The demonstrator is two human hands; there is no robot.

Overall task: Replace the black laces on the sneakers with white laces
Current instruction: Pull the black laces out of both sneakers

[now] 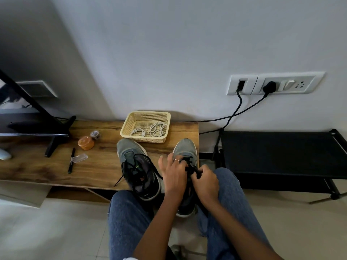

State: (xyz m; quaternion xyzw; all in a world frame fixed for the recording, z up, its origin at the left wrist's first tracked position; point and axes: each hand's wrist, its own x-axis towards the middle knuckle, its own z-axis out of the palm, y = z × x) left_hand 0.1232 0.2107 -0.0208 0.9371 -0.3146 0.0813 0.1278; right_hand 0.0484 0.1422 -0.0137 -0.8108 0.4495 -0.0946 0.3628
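Observation:
Two grey sneakers stand on the wooden table (93, 166), toes toward the wall. The left sneaker (137, 166) has loose black laces (124, 173) trailing over its side onto the table. My left hand (173, 173) rests on the right sneaker (185, 147) with fingers spread over its lacing. My right hand (204, 182) pinches that shoe's black lace (191, 168) near the tongue. Two coiled white laces (150, 130) lie in a cream plastic basket (129, 126) behind the shoes.
An orange jar (86, 143), a small tape roll (95, 135), a black pen (71, 160) and a clear cap (79, 158) lie left of the shoes. A monitor stand (54, 141) is at far left. A black rack (281, 154) stands right, cables running to wall sockets (272, 84).

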